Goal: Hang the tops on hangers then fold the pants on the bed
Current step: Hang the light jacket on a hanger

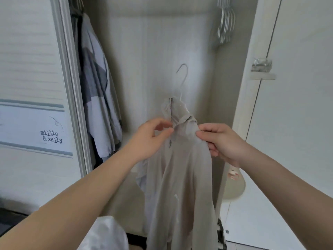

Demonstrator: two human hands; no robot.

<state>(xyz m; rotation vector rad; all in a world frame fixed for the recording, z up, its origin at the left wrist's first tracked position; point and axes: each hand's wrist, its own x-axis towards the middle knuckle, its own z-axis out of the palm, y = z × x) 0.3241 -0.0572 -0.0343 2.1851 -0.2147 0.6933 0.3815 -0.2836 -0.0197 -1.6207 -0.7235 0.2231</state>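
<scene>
The person's left hand [149, 139] and right hand [221, 141] are bare, and both forearms, the left forearm [86, 192] and the right forearm [281, 179], show uncovered skin as far as they are in view.

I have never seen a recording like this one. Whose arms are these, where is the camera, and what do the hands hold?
There is no machine here. A person wears one camera on the head, so the single picture looks forward and down at their own arms. The left hand and the right hand both pinch a beige top near its collar. The top sits on a pale hanger, whose hook stands free, not on a rail. Behind it is an open wardrobe, not a table. A grey and white garment hangs inside on the left, and spare hangers hang at the upper right.
</scene>
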